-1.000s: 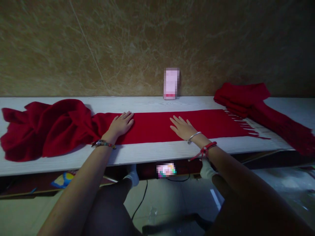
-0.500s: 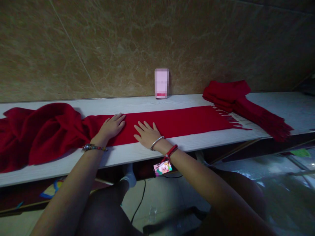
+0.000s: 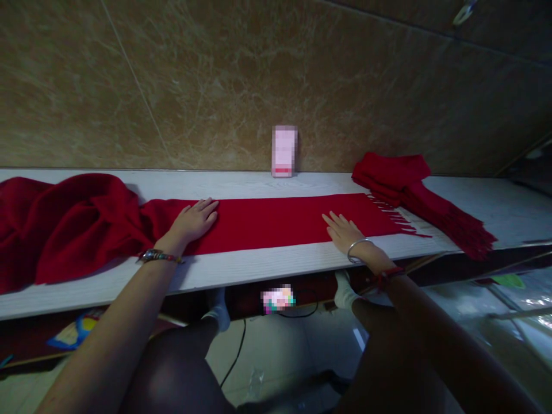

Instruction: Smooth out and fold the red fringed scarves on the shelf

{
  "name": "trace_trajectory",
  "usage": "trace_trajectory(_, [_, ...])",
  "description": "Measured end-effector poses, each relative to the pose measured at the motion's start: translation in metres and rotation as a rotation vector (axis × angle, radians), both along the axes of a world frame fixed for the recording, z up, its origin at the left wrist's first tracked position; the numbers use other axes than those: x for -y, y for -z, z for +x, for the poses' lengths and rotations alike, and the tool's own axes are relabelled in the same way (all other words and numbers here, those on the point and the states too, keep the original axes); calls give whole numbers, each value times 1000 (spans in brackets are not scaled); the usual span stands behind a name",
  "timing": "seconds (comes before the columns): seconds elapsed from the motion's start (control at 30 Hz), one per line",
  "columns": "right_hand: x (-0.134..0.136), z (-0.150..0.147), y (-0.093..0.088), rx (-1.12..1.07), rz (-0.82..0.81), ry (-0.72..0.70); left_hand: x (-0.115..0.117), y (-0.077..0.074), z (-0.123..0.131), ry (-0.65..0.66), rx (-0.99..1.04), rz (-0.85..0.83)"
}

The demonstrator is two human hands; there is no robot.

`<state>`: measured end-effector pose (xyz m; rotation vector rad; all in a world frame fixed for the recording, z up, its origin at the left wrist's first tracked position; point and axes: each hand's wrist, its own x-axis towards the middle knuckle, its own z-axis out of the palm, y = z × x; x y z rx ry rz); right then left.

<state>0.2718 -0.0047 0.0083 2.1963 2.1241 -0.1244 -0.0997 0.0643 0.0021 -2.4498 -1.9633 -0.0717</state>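
Note:
A long red scarf lies stretched flat along a white shelf-like table, its fringe at the right end. My left hand rests flat on the scarf, fingers spread, beside the bunched part of the cloth at the left. My right hand lies flat with fingers stretched out on the scarf's near edge, a short way from the fringe. Both wrists wear bracelets.
A folded red scarf with a fringed tail lies at the right on the table. A small pink box stands against the marbled wall. Under the table I see my knees, white socks, a black cable and floor clutter.
My right hand slid left toward my left hand half a second ago, then swept right along the scarf toward the fringe. My left hand stayed pressed in place.

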Motion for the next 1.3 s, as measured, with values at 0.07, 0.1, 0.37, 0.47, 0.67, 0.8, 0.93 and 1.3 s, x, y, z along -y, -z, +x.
trace_trajectory(0.07, [-1,-7,-2,-24,1,-7,1,-1,3,-18,5,4])
trace_trajectory(0.1, [-2,-15,-4,-37,3,-26,2,-3,7,-36,5,-3])
trace_trajectory(0.37, [-23,-83,-6,-137,52,-321,25,-13,75,-69,22,-109])
trace_trajectory(0.47, [-27,-75,-5,-100,21,-329,31,-12,82,-80,-12,-119])
trace_trajectory(0.67, [-32,11,-9,9,-43,-108,33,-12,80,-90,-13,-143])
trace_trajectory(0.8, [-37,40,-17,12,26,-31,33,-11,81,-85,-7,-135])
trace_trajectory(0.93, [-42,-6,-21,-80,136,-213,34,-11,81,-76,-2,-122])
trace_trajectory(1.3, [-55,-47,-1,-64,-28,-287,38,-13,81,-76,-22,-115])
